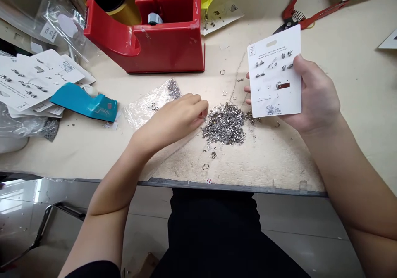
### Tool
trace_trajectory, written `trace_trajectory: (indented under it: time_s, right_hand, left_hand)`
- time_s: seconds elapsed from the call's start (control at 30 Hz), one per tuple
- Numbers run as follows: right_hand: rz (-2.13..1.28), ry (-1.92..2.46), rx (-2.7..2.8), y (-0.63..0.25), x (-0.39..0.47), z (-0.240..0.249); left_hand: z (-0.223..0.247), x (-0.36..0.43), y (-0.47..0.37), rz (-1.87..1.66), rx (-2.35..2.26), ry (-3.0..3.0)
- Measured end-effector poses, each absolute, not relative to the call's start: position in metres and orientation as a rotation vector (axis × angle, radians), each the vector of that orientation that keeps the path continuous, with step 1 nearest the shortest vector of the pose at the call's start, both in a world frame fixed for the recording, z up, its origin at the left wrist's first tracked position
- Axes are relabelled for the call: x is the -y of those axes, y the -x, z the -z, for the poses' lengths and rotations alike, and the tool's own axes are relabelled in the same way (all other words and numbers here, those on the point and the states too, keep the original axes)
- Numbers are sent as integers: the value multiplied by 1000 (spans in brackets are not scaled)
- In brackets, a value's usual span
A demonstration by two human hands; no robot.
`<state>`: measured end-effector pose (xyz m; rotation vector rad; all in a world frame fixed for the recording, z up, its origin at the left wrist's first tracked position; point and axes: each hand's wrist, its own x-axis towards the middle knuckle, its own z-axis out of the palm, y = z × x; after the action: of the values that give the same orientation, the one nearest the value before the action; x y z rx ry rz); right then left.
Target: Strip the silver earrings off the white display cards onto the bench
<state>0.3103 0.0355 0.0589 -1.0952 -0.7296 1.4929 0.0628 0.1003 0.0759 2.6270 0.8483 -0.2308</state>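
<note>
My right hand [316,90] holds a white card [274,100] upright by its right edge, thumb in front and fingertips showing behind its left edge. Several small metal pieces are fixed in the card, with a brown strip [284,85] low on it. My left hand [182,115] is closed, fingers curled down at the left edge of a pile of small silver metal parts [226,125]; whatever its fingertips hold is hidden. Beside that hand lies a clear plastic bag [141,106] with small metal parts inside. A few rings [206,167] lie loose around the pile.
A red tape dispenser [167,46] stands behind my left hand. Further left are a blue tape dispenser [89,104] and stacked white cards [27,81]. Red-handled pliers [291,13] lie behind the held card. The table's edge [235,187] runs along the front.
</note>
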Motion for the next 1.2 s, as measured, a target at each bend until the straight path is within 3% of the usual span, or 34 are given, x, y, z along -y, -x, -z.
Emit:
trace_trajectory:
  time_s: [0.3,0.7,1.2]
  right_hand:
    - [-1490,1127,750,-309,-35,-58]
    - [-1480,1128,727,-303,-33,-61]
    - [-1597,1131,624,-287,-25,-65]
  left_hand:
    - [-72,-102,-62,176,-790,-2612]
    - [-78,-109,-65,-305,-819,-1887]
    - [-59,-107,-72,-427,-621,-1345]
